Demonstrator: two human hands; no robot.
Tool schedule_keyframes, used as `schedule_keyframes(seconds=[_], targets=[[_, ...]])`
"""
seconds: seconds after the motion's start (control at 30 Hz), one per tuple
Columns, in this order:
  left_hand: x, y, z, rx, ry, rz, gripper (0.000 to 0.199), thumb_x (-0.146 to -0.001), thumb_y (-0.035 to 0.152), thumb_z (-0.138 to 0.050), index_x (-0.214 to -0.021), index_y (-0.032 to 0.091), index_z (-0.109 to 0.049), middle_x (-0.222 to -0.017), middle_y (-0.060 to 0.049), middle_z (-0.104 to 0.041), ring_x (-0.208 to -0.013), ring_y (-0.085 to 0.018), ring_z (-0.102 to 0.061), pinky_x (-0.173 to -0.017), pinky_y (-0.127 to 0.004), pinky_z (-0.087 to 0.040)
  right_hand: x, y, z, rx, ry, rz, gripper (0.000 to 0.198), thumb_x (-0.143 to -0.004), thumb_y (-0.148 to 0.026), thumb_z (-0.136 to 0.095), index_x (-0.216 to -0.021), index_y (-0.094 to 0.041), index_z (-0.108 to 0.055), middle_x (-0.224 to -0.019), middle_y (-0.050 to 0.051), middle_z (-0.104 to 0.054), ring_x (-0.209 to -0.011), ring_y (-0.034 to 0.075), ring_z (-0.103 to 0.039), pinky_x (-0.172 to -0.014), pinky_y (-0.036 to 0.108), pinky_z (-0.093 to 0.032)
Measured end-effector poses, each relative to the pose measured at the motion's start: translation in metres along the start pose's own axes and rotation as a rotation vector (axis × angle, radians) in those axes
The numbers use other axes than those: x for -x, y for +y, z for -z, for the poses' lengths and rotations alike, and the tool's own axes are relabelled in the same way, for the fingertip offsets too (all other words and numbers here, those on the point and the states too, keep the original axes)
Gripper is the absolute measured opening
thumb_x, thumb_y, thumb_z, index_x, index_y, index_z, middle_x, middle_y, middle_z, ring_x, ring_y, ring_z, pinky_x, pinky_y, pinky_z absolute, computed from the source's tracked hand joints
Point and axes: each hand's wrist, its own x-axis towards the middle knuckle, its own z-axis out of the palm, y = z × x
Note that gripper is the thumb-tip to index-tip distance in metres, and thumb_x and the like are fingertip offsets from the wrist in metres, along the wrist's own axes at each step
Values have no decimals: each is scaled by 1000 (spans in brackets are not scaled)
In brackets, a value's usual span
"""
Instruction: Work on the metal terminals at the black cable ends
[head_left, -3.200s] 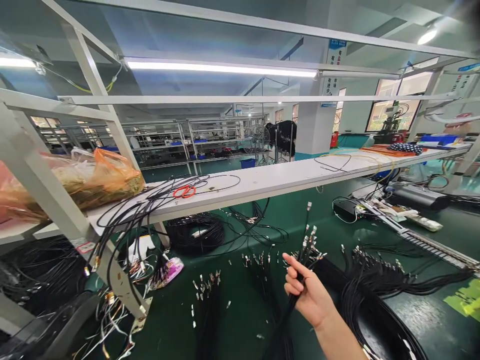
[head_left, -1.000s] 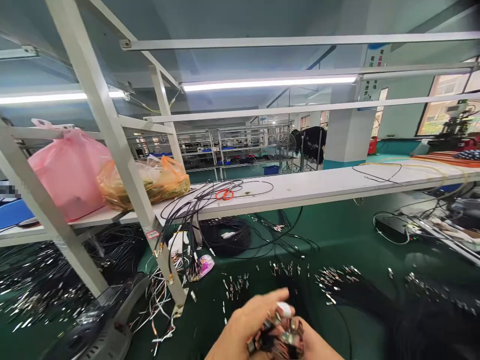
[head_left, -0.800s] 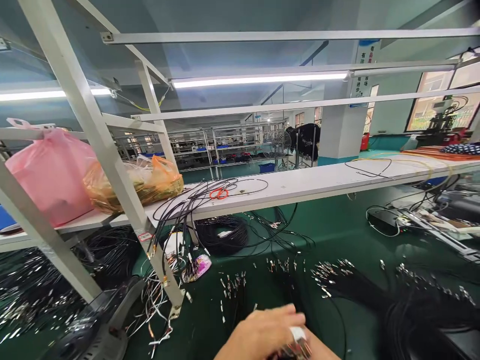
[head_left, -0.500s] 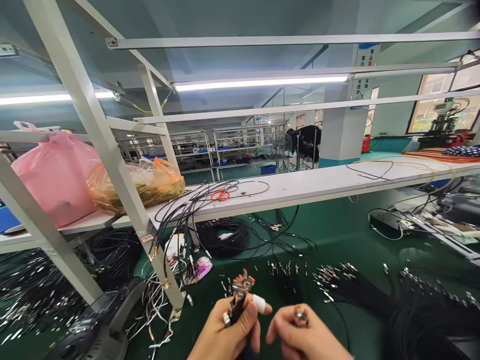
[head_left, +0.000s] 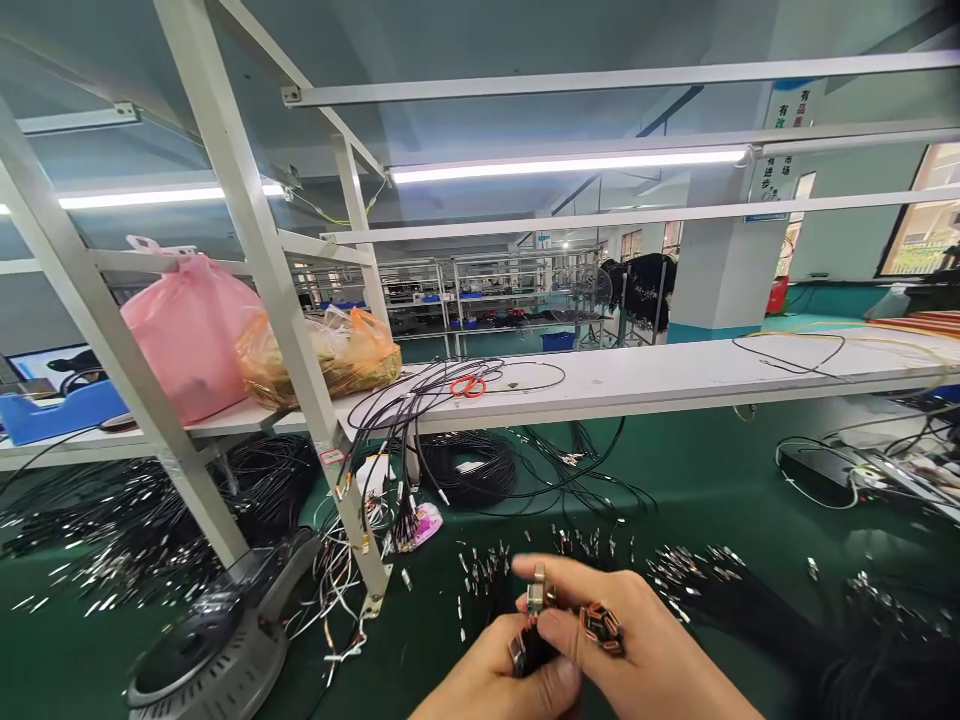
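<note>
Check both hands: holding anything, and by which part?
Both hold a bundle of black cables at its connector end. The left hand wraps the cables just below the metal connectors; the right hand closes over the tips.

A bunch of black cables with metal connector ends (head_left: 559, 625) sits low near the middle, its silver and copper tips pointing up, slightly blurred.
</note>
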Motion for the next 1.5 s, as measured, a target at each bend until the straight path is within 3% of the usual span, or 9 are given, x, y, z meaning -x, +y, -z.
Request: schedule_keyframes(seconds=[0.07,0.17,0.23,0.37,0.5,0.63,0.87,1.13,1.5], targets=[[0,4,-2,-80,-35,-47,51,-76,64,-58,-74,13,-56,-62,2,-45,-54,-7,-35,-53,-22,-27,2,0,5,-59,55,-31,36,-87,-38,-56,-123,-38,-56,-105,-2,-70,-76,16,-63,-73,28,-49],[0,7,-6,-155,-22,-91,50,-75,64,-58,-69,15,-54,-63,2,-45,-57,-9,-39,-57,-22,-31,4,-4,9,-61,67,-25,20,-86,-39,-57,-97,-33,-72,-84,-2,-73,-69,17,-65,-64,27,-50],[0,7,-7,-165,30,-51,45,-75,59,-61,-65,16,-54,-64,0,-49,-59,-10,-43,-57,-24,-32,5,-6,9,-10,-11,41,18,-86,-32,-58,-82,-29,-76,-77,-1,-74,-82,21,-67,-72,27,-51],[3,13,-8,-81,73,40,34,-73,47,-65,-70,14,-59,-62,0,-54,-57,-10,-46,-54,-22,-31,8,-4,10,30,-124,109,19,-84,-27,-61,-93,-33,-76,-99,-1,-73,-104,24,-63,-91,31,-48],[5,21,-9,-217,1,-17,22,-79,35,-54,-70,15,-55,-59,4,-40,-50,-7,-30,-48,-21,-25,10,-7,17,23,70,79,16,-79,-28,-68,-92,-33,-75,-101,0,-70,-87,20,-65,-76,27,-52],[2,20,-9,-276,-23,-33,20,-74,21,-49,-57,18,-40,-56,5,-32,-53,-8,-27,-48,-24,-22,12,-18,21,160,-2,140,14,-79,-21,-65,-74,-28,-76,-84,0,-63,-64,13,-58,-56,24,-44],[1,15,-8,-161,-2,-53,24,-76,37,-59,-66,16,-50,-64,2,-44,-61,-10,-38,-55,-22,-30,16,-14,24,229,-68,191,14,-81,-20,-62,-84,-28,-73,-87,0,-62,-66,12,-57,-56,23,-43],[-1,18,-15,-117,-1,-100,34,-68,49,-65,-61,18,-54,-62,2,-42,-59,-11,-33,-56,-26,-28,12,-18,23,321,-87,188,16,-87,-21,-51,-72,-22,-56,-80,0,-57,-64,11,-54,-56,22,-40],[-1,28,-19,-123,12,-136,17,-70,30,-58,-65,17,-49,-64,3,-41,-61,-10,-34,-55,-25,-25,10,-22,24,288,-65,129,14,-81,-23,-62,-67,-23,-60,-78,-2,-56,-63,11,-52,-55,24,-37]])
